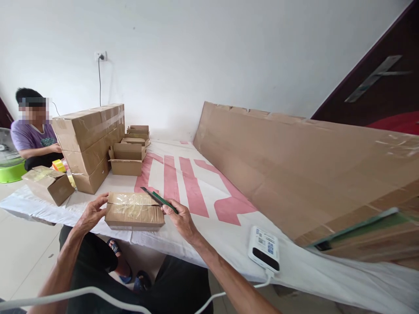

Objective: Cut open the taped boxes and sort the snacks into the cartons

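A small taped cardboard box (133, 211) lies near the front edge of the white-and-red sheet (183, 183). My left hand (92, 212) rests against the box's left end, fingers curled on it. My right hand (180, 219) is closed on a green-handled cutter (159, 199), whose dark tip points up and left over the box's top right corner.
Stacked large boxes (90, 144) and several small open boxes (128, 159) stand at the back left. Another taped box (49, 184) sits at the left edge. Big flat cardboard sheets (294, 165) lean along the right. A white power bank (264, 247) with cable lies front right. A seated person (32, 131) is far left.
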Demonstrator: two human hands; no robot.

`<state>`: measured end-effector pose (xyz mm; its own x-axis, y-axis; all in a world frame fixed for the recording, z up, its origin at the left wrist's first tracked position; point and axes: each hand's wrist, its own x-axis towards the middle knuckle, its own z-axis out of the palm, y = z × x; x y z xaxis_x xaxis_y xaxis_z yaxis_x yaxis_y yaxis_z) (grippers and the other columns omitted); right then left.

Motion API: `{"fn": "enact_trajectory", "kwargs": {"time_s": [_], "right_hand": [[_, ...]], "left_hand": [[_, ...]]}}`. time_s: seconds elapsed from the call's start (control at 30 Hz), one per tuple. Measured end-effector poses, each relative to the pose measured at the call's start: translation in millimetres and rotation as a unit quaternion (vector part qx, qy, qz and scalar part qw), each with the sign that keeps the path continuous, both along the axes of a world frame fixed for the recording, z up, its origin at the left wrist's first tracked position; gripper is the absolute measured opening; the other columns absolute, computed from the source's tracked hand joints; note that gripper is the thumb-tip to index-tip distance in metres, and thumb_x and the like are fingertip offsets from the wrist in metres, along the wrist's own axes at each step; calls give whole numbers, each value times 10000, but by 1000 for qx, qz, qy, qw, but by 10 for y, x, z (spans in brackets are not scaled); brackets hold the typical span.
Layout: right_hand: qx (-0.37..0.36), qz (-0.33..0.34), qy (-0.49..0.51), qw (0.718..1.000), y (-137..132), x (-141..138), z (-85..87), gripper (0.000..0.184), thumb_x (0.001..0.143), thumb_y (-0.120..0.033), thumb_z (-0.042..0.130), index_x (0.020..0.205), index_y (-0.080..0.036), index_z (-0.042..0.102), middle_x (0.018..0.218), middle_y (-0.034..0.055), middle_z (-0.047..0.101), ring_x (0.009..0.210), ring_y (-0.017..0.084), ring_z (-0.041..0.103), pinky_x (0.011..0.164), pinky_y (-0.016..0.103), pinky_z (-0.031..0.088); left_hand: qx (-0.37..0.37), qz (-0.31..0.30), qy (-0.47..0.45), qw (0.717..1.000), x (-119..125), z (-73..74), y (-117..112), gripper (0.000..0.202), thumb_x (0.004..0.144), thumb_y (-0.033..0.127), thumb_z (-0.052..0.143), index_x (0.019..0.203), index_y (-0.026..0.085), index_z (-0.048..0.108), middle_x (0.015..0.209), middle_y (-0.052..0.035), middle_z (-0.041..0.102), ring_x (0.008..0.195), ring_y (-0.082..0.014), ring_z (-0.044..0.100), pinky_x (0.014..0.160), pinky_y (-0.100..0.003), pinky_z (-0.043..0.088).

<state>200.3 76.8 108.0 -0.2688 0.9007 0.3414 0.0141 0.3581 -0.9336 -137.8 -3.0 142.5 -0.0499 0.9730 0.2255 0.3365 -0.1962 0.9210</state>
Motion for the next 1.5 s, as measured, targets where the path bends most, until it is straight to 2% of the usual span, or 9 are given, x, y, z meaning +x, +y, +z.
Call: {"fn": "enact_trajectory", "kwargs": {"time_s": [0.2, 0.33, 0.47, 0.7, 0.9, 1.07, 1.3, 1.5], "right_hand": [[22, 20, -42, 999, 8, 26, 85, 436, 941, -587, 644, 1097, -208, 793, 904, 34, 749, 854, 227, 655, 790, 334, 558], [60, 56, -82, 993, -9, 114, 272, 380, 981, -534, 616, 1088, -214, 791, 929, 43, 750, 905, 240, 689, 836, 347, 563], [119, 86, -130, 981, -30, 134, 495, 322, 1006, -452, 606, 1119, -218, 797, 1014, 60, 778, 932, 229, 712, 854, 341, 561], [208, 167, -203, 942, -32, -152, 754, 285, 1024, -335, 612, 1196, -220, 807, 1091, 83, 818, 937, 218, 732, 898, 359, 558], [235, 177, -248, 923, -7, -299, 908, 288, 1010, -276, 596, 1176, -234, 827, 949, 47, 804, 826, 189, 691, 812, 314, 526], [247, 175, -268, 915, -20, -347, 973, 288, 994, -270, 604, 1164, -237, 834, 893, 42, 780, 775, 179, 659, 752, 293, 498], [276, 156, -299, 900, 3, -406, 958, 269, 987, -254, 637, 1167, -251, 837, 951, 46, 809, 826, 184, 704, 773, 287, 517], [294, 149, -327, 886, 16, -441, 968, 251, 1002, -214, 656, 1175, -260, 831, 999, 42, 819, 878, 177, 725, 803, 272, 515]], "left_hand": [[-2, 21, 1, 1000, 25, -67, -54, 546, 799, 677, 849, 1104, 224, 872, 1668, -166, 550, 1558, -415, 487, 1159, -453, 539], [4, 25, -6, 1000, 57, -69, -99, 531, 805, 668, 847, 1110, 235, 879, 1651, -156, 566, 1545, -413, 501, 1150, -441, 543], [0, 14, -16, 1000, 68, -59, -104, 527, 813, 653, 846, 1126, 231, 876, 1662, -160, 547, 1530, -419, 514, 1051, -407, 600], [6, 9, -12, 1000, 104, -26, -114, 433, 841, 560, 849, 1115, 225, 869, 1655, -147, 557, 1520, -401, 528, 1097, -408, 579], [11, 6, -13, 1000, 114, -63, -113, 391, 868, 513, 821, 1129, 225, 864, 1634, -142, 579, 1506, -392, 542, 1031, -375, 613], [19, 10, -15, 1000, 106, -126, -93, 350, 859, 468, 817, 1104, 223, 862, 1616, -144, 589, 1492, -383, 555, 961, -339, 633], [21, 7, -32, 999, 111, -156, -82, 348, 857, 468, 815, 1081, 207, 863, 1577, -156, 607, 1415, -385, 618, 842, -305, 654], [26, 10, -27, 999, 121, -140, -74, 314, 844, 435, 825, 1050, 202, 867, 1544, -161, 628, 1423, -384, 612, 828, -285, 648]]}}
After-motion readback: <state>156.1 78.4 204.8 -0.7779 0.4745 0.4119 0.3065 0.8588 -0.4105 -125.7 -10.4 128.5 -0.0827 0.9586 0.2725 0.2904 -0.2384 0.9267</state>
